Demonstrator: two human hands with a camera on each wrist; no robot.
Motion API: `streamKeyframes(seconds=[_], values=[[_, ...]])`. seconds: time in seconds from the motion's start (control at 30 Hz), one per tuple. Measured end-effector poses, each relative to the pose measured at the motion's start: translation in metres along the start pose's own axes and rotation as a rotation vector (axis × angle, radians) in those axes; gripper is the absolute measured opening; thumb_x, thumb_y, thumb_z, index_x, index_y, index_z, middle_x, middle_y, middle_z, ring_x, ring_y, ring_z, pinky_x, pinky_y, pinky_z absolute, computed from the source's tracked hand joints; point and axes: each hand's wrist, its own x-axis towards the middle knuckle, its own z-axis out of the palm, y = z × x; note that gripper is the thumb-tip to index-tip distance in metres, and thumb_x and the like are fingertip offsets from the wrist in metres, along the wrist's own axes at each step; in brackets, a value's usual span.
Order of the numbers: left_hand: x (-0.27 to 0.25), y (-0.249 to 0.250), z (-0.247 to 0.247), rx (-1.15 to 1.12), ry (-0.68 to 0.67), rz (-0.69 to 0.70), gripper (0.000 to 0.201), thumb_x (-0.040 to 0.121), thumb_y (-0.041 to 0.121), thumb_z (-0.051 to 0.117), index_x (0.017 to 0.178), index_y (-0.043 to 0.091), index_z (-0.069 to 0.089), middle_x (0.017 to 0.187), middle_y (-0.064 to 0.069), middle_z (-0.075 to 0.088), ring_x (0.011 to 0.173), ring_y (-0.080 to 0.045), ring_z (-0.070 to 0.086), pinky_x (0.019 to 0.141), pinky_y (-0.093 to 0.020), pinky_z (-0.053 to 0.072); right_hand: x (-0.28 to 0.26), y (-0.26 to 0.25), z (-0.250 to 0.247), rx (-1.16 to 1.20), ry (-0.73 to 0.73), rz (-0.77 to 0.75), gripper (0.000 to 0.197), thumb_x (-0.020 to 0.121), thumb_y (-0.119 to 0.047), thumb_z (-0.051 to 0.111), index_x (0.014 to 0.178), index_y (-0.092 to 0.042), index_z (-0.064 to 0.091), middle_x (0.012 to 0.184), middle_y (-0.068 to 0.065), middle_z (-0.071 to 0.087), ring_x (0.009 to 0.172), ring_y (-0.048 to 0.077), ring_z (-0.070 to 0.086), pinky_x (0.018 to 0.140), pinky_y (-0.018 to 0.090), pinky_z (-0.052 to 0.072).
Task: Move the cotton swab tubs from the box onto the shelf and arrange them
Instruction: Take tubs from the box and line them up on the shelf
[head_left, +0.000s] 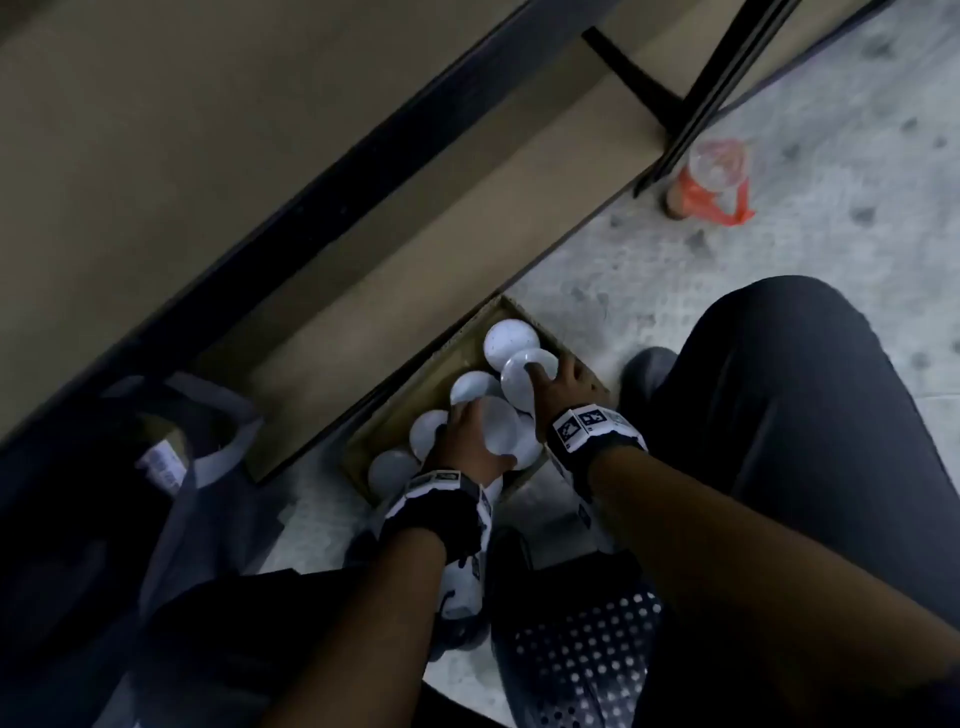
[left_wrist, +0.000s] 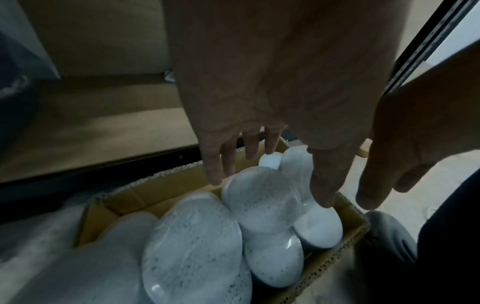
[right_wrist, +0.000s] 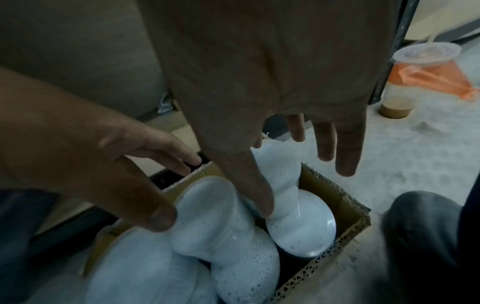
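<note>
A brown cardboard box (head_left: 415, 387) stands on the floor against the bottom shelf board (head_left: 441, 223). Several round white cotton swab tubs lie in it, such as one at the far end (head_left: 511, 335). My left hand (head_left: 475, 431) grips a tilted tub (head_left: 501, 431), thumb on one side and fingers on the other. In the left wrist view that hand (left_wrist: 267, 189) spans this tub (left_wrist: 259, 203). My right hand (head_left: 545, 379) holds another tilted tub (head_left: 522, 384) further along the box. In the right wrist view its thumb (right_wrist: 259, 195) presses that tub (right_wrist: 281, 176).
A black shelf post (head_left: 727, 78) stands at the right end of the shelving. Beside it on the concrete floor is a drink cup in an orange bag (head_left: 714, 176). A dark bag (head_left: 171, 467) sits to the left, my knee (head_left: 779, 415) to the right, a perforated dark item (head_left: 582, 660) below.
</note>
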Motion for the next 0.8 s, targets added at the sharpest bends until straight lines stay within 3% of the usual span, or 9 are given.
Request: streamKeyframes(seconds=[0.1,0.2,0.3,0.4,0.57,0.7,0.8], values=[[0.004,-0.003,0.008,-0.014,-0.027,-0.045,0.104,0.078,0.042,0.077,0.156,0.024,0.010,0.160,0.000,0.007,0.143,-0.030,0.025,0.108,-0.046,0.038,0.015,-0.005,0.012,-0.009,0.049,0.060,0.072,0.087,-0.025,0.065,0.146,-0.029,0.024,0.144,0.019,0.028,0.122,0.044,0.042,0.092,0.050,0.045],[0.021,-0.006,0.025,0.054,0.022,-0.047,0.109,0.079,0.048,0.075,0.156,0.031,0.000,0.162,0.005,-0.006,0.145,-0.031,0.019,0.107,-0.050,0.038,0.042,-0.008,0.031,-0.025,0.083,0.013,0.080,0.082,-0.026,0.070,0.145,-0.029,0.021,0.148,0.019,0.023,0.123,0.047,0.040,0.090,0.053,0.045],[0.041,-0.009,0.042,0.090,0.111,-0.041,0.110,0.074,0.052,0.076,0.155,0.033,0.004,0.160,0.005,0.002,0.145,-0.031,0.019,0.105,-0.051,0.040,0.057,-0.005,0.044,-0.048,0.152,-0.010,0.076,0.084,-0.028,0.065,0.145,-0.030,0.019,0.146,0.017,0.024,0.120,0.044,0.044,0.088,0.050,0.046],[0.055,-0.007,0.054,0.096,0.205,-0.039,0.107,0.067,0.052,0.078,0.150,0.034,0.013,0.151,0.004,0.016,0.138,-0.033,0.030,0.098,-0.052,0.044,0.063,-0.002,0.052,-0.061,0.214,-0.037,0.076,0.087,-0.034,0.059,0.148,-0.029,0.014,0.148,0.018,0.023,0.122,0.041,0.042,0.093,0.047,0.045],[0.058,-0.006,0.063,0.105,0.317,-0.041,0.095,0.058,0.053,0.075,0.138,0.036,0.027,0.137,0.003,0.025,0.127,-0.030,0.040,0.090,-0.051,0.048,0.064,0.004,0.061,-0.082,0.171,-0.073,0.087,0.092,-0.053,0.048,0.154,-0.029,-0.009,0.157,0.019,0.002,0.136,0.041,0.027,0.108,0.047,0.034],[0.036,-0.002,0.054,0.071,0.392,-0.055,0.086,0.059,0.040,0.077,0.132,0.030,0.032,0.128,0.001,0.034,0.116,-0.028,0.046,0.087,-0.047,0.049,0.055,0.001,0.054,-0.046,0.203,-0.121,0.095,0.083,-0.057,0.056,0.151,-0.035,-0.006,0.153,0.014,0.010,0.131,0.038,0.033,0.101,0.045,0.042],[0.015,0.004,0.050,0.049,0.415,-0.070,0.080,0.062,0.037,0.077,0.129,0.025,0.034,0.123,0.000,0.037,0.112,-0.026,0.046,0.089,-0.042,0.047,0.038,0.002,0.040,-0.020,0.202,-0.152,0.090,0.080,-0.046,0.062,0.148,-0.034,0.006,0.150,0.012,0.012,0.125,0.037,0.037,0.091,0.043,0.048]])
